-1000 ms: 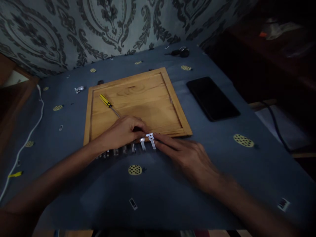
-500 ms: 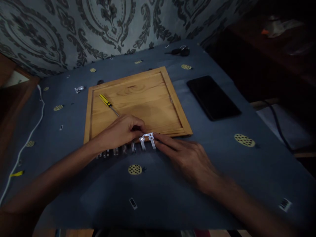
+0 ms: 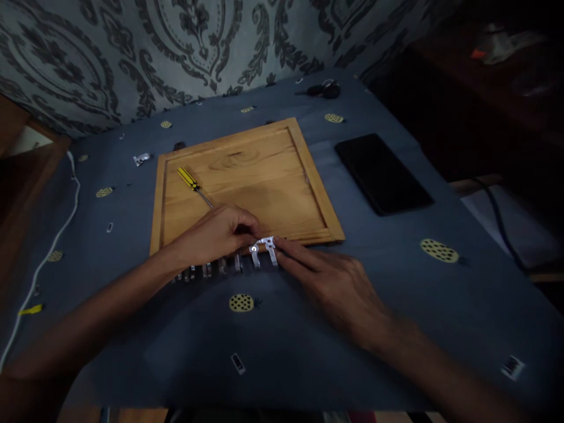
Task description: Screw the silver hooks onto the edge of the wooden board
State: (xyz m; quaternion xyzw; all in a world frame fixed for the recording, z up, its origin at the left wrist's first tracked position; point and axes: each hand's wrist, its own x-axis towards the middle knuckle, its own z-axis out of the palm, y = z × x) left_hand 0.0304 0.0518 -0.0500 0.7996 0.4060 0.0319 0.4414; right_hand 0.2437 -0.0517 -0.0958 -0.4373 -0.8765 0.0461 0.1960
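Observation:
A square wooden board (image 3: 247, 176) with a raised rim lies on a blue cloth. A metal hook rack (image 3: 238, 261) with several prongs runs along the board's near edge. My left hand (image 3: 215, 235) rests curled over the rack's middle, fingertips pinched at its right end. My right hand (image 3: 335, 282) reaches in from the right, fingers pressed together on the rack's shiny end bracket (image 3: 265, 245). A yellow-handled screwdriver (image 3: 194, 185) lies on the board's left part, its tip near my left hand.
A black phone (image 3: 381, 173) lies right of the board. Keys (image 3: 324, 89) sit at the far edge, a small metal bracket (image 3: 141, 158) at the far left. A white cable (image 3: 53, 235) runs along the left. Patterned wall behind, dark drop on the right.
Both hands stay on the rack's right end. The bracket sits a touch closer to my left fingertips than a second ago; the view has shifted slightly.

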